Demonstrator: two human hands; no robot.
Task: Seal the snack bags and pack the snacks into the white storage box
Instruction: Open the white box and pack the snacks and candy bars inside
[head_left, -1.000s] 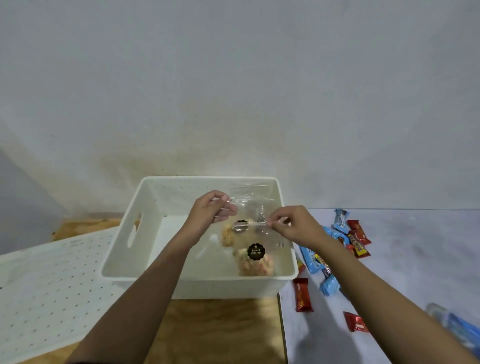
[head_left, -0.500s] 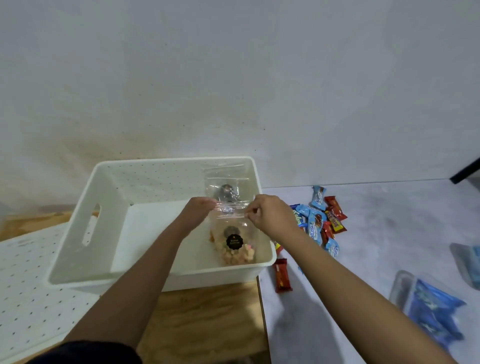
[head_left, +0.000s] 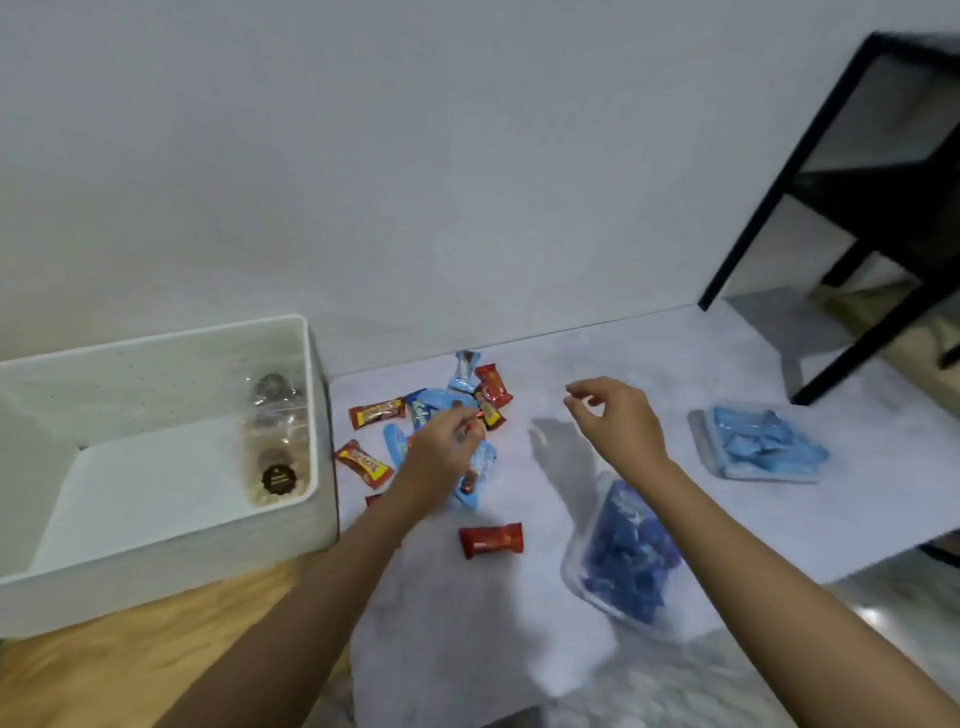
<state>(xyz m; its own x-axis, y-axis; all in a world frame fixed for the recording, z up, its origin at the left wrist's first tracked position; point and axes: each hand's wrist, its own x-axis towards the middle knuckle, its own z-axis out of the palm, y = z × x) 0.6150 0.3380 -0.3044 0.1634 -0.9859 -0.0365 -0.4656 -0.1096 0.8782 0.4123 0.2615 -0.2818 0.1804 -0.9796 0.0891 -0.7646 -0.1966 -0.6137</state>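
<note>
Snack bags (head_left: 274, 441) of clear plastic lie inside the white storage box (head_left: 323, 467) at the left of the frame, lined up along its right wall; the nearest one carries a round black sticker (head_left: 279, 479). The box sits partly on a wooden board (head_left: 130, 654) in the lower left, with its right wall just beside the edge of a pale grey tabletop (head_left: 649, 353). On that tabletop, close to the box, loose snacks (head_left: 376, 413) in red and light blue wrappers lie in a scattered heap. The left hand (head_left: 441, 454) is down on this heap in the middle of the frame with its fingers curled into the wrappers; the blur hides whether they actually pinch one. The right hand (head_left: 621, 421) hovers above the tabletop right of the heap, grasping nothing, its fingers loosely bent and thumb and forefinger apart. A single red snack (head_left: 491, 539) lies apart from the heap, nearer the bottom of the frame. Under the right forearm rests a clear bag of dark blue snacks (head_left: 623, 561), and farther right lies a clear bag of light blue snacks (head_left: 763, 447). A black frame (head_left: 769, 208) stands in the upper right corner.
</note>
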